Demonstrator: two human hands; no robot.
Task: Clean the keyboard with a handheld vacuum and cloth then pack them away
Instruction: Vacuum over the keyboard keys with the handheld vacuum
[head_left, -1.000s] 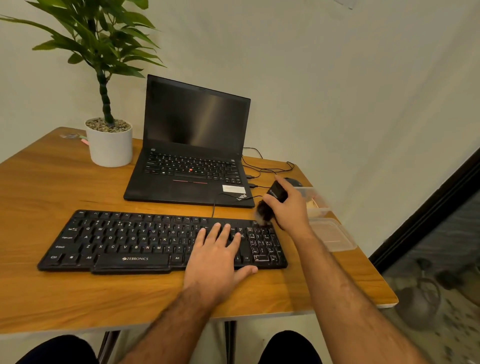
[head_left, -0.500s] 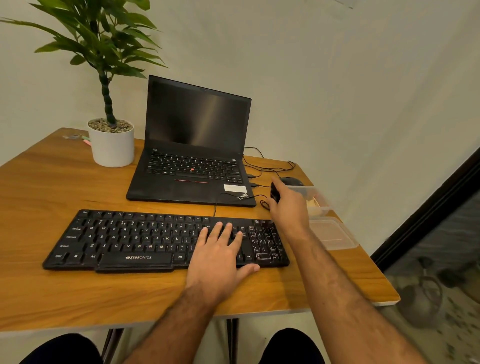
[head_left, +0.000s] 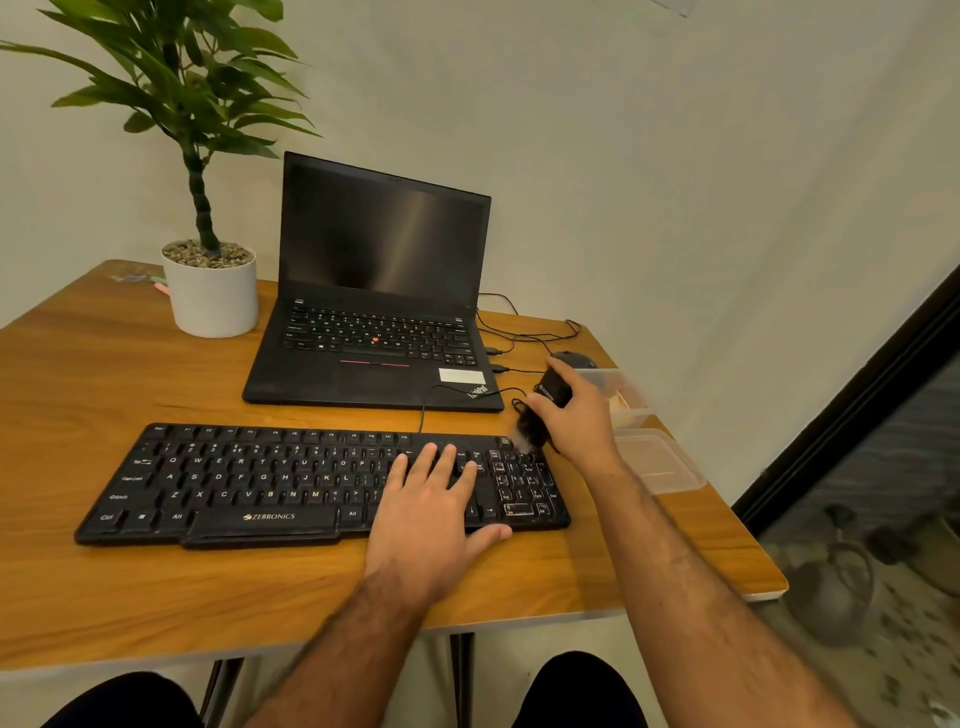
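A black Zebronics keyboard (head_left: 249, 478) lies across the wooden table (head_left: 78, 389). My left hand (head_left: 434, 512) rests flat on its right-middle keys with fingers straight. My right hand (head_left: 579, 415) grips a small black handheld vacuum (head_left: 545, 402), whose pale brush tip touches the top right corner of the keyboard by the number pad. No cloth is visible.
An open black laptop (head_left: 374, 322) sits behind the keyboard, with cables and a black mouse (head_left: 574, 358) to its right. A clear plastic box (head_left: 618, 387) and its lid (head_left: 657, 460) lie at the table's right edge. A potted plant (head_left: 210, 291) stands back left.
The vacuum's brush lifted back off the keyboard half a second ago and has now come down again onto the top right keys. My left hand has stayed put.
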